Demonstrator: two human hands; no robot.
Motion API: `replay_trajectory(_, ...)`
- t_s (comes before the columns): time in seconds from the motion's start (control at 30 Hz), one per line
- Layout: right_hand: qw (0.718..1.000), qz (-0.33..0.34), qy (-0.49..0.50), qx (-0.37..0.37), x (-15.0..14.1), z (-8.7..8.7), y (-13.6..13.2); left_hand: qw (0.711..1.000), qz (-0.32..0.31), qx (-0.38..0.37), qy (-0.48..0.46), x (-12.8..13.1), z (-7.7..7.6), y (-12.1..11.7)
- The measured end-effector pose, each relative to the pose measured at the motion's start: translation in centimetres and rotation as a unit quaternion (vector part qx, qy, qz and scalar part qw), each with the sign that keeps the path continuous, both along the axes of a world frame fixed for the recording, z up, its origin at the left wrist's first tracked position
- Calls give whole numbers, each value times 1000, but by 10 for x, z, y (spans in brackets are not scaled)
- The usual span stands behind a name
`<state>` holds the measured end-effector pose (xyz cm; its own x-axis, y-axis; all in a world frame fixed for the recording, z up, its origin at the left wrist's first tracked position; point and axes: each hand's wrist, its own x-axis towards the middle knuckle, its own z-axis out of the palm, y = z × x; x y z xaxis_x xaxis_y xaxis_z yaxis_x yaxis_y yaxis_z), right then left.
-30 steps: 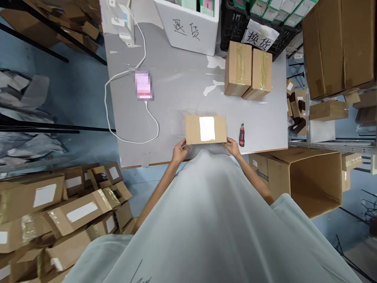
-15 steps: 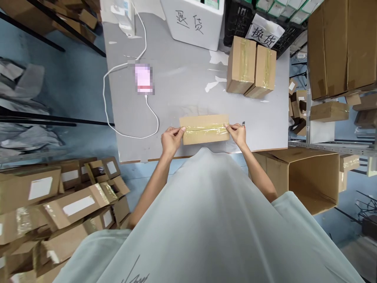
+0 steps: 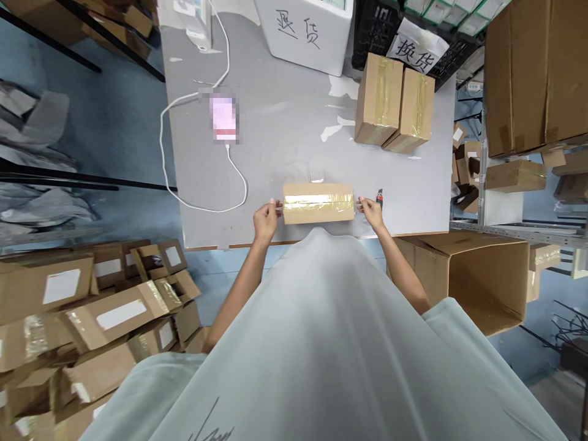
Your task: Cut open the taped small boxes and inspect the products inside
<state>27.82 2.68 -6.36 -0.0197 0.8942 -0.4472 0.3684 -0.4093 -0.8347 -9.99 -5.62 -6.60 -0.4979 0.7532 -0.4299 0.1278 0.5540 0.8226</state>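
Both our hands have come off the ends of the box [image 3: 318, 214] since half a second ago, when they pinched it, and it now sits at the table's [image 3: 285, 141] near edge, taped face up. Its long axis runs left to right, between our hands. Our left hand [image 3: 265, 222], fingers loosely bent and partly open, is nearer its end; we can't quite tell whether those fingertips brush the cardboard. Our right hand [image 3: 373, 215] is just clear of the other end, fingers parted, holding nothing, with a knife [image 3: 380, 196] partly hidden behind it. Farther back, a white bin [image 3: 305, 46] holds something pale green, mostly cut off, and a black crate [image 3: 375, 33] holds green-and-white packs [image 3: 452, 13]. An open carton [image 3: 487, 288] stands beyond the table's right corner.
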Motion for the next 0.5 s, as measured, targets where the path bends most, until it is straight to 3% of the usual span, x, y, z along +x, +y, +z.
replay_trajectory(0.23, 996, 72, -10, -46, 9, -23, -36, 992, -78, -95, -10, -1, -18, -31)
replay_trajectory(0.37, 992, 108, 36, -48, -8, -26, -35, 987, -125, -98, -34, 8, -16, -27)
replay_trajectory(0.5, 991, 113, 38, -54, -15, -17, -29, 985, -154, -71, -45, 11, -7, -15)
